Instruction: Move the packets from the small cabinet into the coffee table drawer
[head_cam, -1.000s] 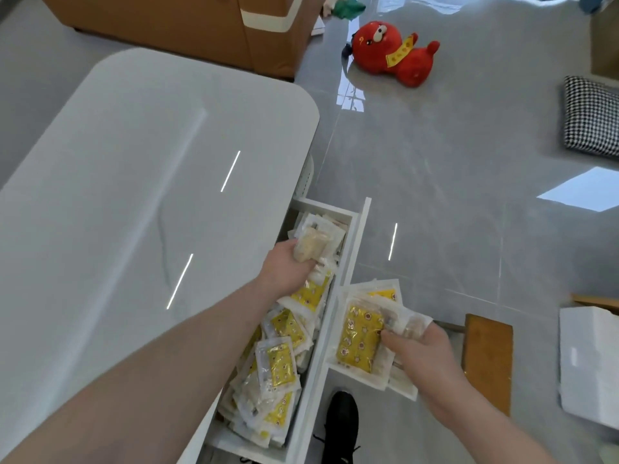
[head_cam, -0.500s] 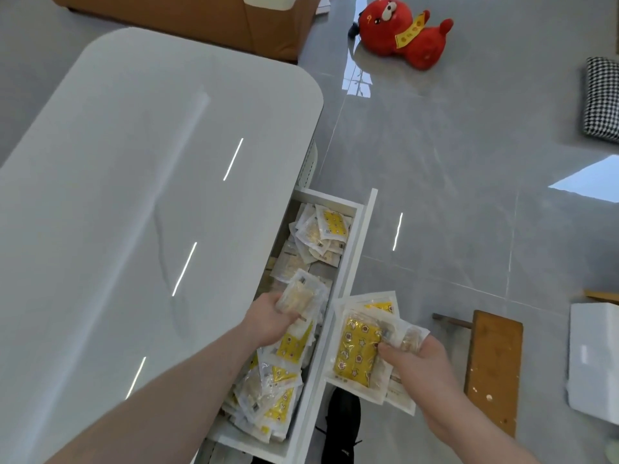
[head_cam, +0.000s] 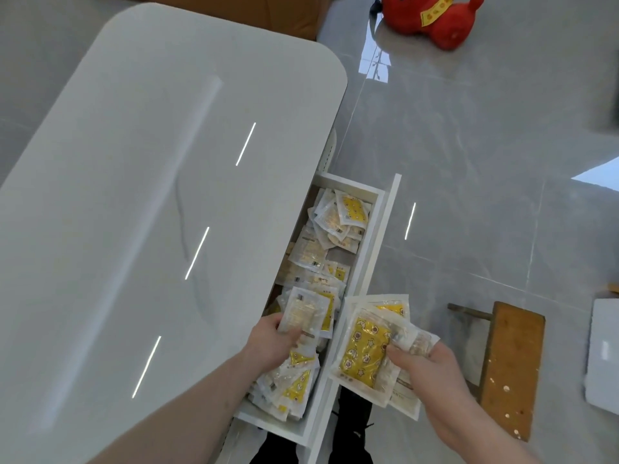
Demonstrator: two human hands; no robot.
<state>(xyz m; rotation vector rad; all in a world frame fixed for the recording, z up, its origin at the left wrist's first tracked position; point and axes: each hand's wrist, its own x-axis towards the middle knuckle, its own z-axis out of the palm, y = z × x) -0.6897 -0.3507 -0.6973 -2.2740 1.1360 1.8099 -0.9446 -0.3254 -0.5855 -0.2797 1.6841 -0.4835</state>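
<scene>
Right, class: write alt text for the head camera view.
A left hand holds a packet over the open packet-filled drawer of a white coffee table, while the right hand grips a stack of packets beside it.

Coffee table [head_cam: 140, 195]: glossy white; drawer [head_cam: 375, 249] white. Packets [head_cam: 363, 354]: clear with yellow star print. Plush toy [head_cam: 432, 15] red; floor [head_cam: 485, 162] grey.

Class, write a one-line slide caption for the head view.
Left hand holds a packet over the open drawer; right hand grips a stack of packets beside it.
</scene>
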